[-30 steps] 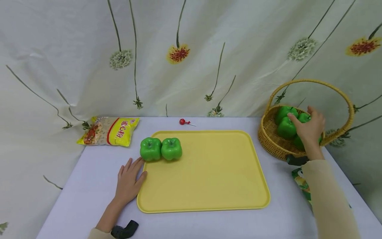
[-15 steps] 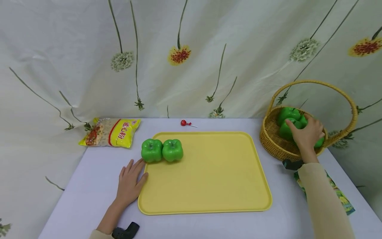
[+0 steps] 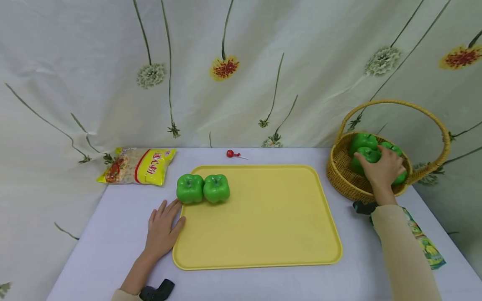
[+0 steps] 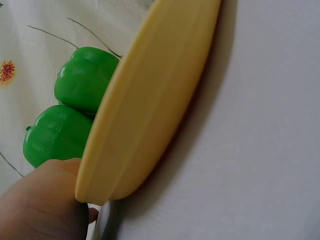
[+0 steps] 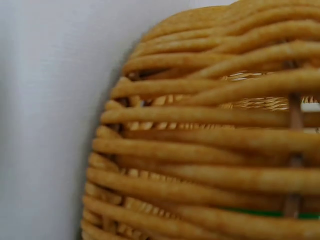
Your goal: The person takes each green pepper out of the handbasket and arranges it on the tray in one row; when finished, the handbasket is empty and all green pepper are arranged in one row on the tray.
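Observation:
In the head view my right hand (image 3: 382, 171) is inside the wicker basket (image 3: 348, 188), thumb and fingers bent round a green bell pepper (image 3: 368, 154). Other green bell peppers lie about it, one behind (image 3: 362, 141); the fingers partly hide the rest. Two more green bell peppers (image 3: 190, 188) sit side by side at the upper left corner of the yellow tray (image 3: 271, 217). Flat at the tray's left edge rests my left hand (image 3: 162, 230), fingers spread, fingertips near the left pepper. The left wrist view has that hand (image 4: 45, 200) beside the tray's rim (image 4: 150, 100).
A yellow food packet (image 3: 137, 166) lies at the back left. Behind the tray is a red lollipop (image 3: 230, 154). A green packet (image 3: 427, 246) lies partly under the right forearm. The basket's tall handle (image 3: 399, 101) arches over the peppers; the flowered cloth (image 3: 301, 62) hangs behind.
My right hand has shifted left and lower in the basket, its thumb and fingers coming round a pepper. More of the green packet shows beside the forearm. The left hand stays put.

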Tool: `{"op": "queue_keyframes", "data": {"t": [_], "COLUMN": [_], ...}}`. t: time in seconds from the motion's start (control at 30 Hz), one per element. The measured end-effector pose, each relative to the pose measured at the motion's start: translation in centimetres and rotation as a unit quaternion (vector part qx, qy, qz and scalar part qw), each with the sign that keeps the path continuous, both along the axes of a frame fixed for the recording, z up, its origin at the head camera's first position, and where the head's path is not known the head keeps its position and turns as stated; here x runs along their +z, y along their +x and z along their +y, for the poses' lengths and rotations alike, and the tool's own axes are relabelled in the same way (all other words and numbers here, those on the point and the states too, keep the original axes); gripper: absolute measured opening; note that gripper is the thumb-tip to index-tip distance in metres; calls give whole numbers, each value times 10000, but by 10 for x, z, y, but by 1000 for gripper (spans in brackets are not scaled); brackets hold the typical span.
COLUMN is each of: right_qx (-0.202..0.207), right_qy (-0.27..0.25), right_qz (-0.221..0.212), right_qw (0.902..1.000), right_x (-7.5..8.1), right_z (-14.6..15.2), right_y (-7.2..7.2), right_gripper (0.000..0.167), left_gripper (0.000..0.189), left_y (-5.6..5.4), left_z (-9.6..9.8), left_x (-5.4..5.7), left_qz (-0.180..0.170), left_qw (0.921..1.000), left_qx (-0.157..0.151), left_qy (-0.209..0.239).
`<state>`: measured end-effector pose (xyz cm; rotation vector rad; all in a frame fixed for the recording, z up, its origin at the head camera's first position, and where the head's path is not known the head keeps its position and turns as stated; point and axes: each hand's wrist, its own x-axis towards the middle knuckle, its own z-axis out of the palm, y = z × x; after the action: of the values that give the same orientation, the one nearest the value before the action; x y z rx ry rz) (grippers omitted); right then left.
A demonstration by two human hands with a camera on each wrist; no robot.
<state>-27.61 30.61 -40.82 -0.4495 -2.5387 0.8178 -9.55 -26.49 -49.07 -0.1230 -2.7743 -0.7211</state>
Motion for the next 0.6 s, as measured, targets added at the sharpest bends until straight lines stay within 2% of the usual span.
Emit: {"op": "queue_keyframes", "data": {"t": [0.23,0.6], "right_qx": [121,276], "right_qy": [188,673], "right_qz": [-175,-873], "right_qw": [9996,9935], "right_x": [-1,3], "right_z": [-1,1], "right_y": [-1,0], "right_gripper": [82,81], "left_gripper": [48,47], "left_y": [1,0], "left_z": [-1,0], "left_x": [-1,-2], "left_qz": [43,57], "left_qw": [10000,10000], "left_qx": [10,-10], "left_qy": [38,51]}}
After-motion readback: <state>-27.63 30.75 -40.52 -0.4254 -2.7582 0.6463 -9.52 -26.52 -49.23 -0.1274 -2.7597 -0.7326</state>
